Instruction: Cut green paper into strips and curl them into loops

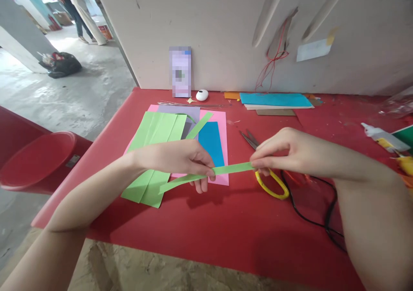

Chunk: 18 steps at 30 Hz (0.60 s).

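Note:
A narrow light-green paper strip [234,169] is stretched between my hands above the red table. My left hand [190,160] pinches it along its length, and a loose end hangs toward the lower left. At the strip's right end, my right hand [274,151] grips it between thumb and fingers. Below my right hand lie scissors [272,188] with yellow handles, partly hidden by the fingers. Under and beside my left hand are folded green paper [158,130], another green strip [200,125], a blue sheet [211,142] and a pink sheet [222,132].
A phone [180,71] leans on the white panel beside a white rounded object [202,95]. Blue folded paper [275,99] lies at the back. A black cable [306,215] and a glue bottle [383,138] are at right. A red stool [38,160] stands left; people [80,11] stand beyond.

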Motion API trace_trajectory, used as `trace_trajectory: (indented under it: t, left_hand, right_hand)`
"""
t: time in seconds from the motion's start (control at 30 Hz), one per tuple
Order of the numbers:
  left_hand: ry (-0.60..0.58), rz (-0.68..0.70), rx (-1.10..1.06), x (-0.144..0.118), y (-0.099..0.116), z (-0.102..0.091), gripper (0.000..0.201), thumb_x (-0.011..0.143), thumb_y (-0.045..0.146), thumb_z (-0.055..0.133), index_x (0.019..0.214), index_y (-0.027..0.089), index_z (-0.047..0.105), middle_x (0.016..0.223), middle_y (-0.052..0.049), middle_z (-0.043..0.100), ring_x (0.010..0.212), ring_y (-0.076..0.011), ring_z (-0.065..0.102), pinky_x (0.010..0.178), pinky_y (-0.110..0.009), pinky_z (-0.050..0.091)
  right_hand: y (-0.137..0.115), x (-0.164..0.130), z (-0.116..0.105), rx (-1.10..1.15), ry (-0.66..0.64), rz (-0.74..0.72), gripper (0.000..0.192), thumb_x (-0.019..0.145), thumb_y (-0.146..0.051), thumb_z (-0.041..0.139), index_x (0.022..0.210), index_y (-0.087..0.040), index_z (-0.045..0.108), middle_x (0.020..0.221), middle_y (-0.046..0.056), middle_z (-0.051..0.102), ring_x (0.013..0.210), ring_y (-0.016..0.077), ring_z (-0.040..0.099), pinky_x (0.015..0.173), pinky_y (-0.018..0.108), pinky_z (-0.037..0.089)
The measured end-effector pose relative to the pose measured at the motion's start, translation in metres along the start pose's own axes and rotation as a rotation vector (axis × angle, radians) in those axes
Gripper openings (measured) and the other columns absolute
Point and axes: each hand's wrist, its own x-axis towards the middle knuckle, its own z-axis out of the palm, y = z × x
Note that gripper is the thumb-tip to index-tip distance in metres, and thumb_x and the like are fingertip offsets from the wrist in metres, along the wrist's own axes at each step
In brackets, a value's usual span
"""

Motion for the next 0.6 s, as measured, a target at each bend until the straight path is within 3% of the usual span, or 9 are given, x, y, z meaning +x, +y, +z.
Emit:
trace_trajectory:
  t: [0.17,0.27,0.43,0.6]
  left_hand:
    - [-0.041,0.011,-0.027,-0.003,-0.006,-0.011,0.028,0.089,0.027,0.046,0.080,0.019,0.070,0.077,-0.002,0.073,0.066,-0.0094,0.066,0.054,-0.018,0.043]
    - [-0.060,0.007,-0.023,-0.001,-0.008,-0.012,0.027,0.089,0.025,0.046,0.079,0.018,0.070,0.078,-0.003,0.073,0.063,-0.0091,0.064,0.052,-0.018,0.041]
    - [-0.041,0.000,-0.105,0.007,-0.012,-0.007,0.024,0.088,0.023,0.046,0.081,0.017,0.068,0.075,-0.003,0.073,0.063,-0.0094,0.066,0.048,-0.017,0.040]
    - [-0.037,-0.012,-0.142,0.007,-0.011,-0.006,0.023,0.088,0.021,0.044,0.081,0.017,0.066,0.073,-0.002,0.073,0.064,-0.0099,0.068,0.051,-0.017,0.045]
  right_hand:
    - [0.025,-0.009,-0.019,0.026,-0.018,0.070,0.034,0.079,-0.039,0.056,0.051,-0.020,0.058,0.052,0.000,0.058,0.049,0.0123,0.052,0.045,0.025,0.039]
    - [0.030,-0.006,-0.019,-0.050,-0.025,0.075,0.031,0.081,-0.039,0.055,0.059,-0.021,0.064,0.058,0.000,0.062,0.052,0.0132,0.055,0.046,0.025,0.040]
    - [0.005,0.007,0.005,-0.142,0.037,-0.017,0.022,0.083,-0.037,0.053,0.090,-0.026,0.071,0.076,-0.002,0.069,0.062,0.0130,0.058,0.054,0.025,0.044]
    - [-0.011,0.009,0.020,-0.128,0.061,-0.045,0.029,0.086,-0.035,0.048,0.072,-0.023,0.070,0.054,-0.003,0.060,0.045,0.0093,0.048,0.043,0.024,0.034]
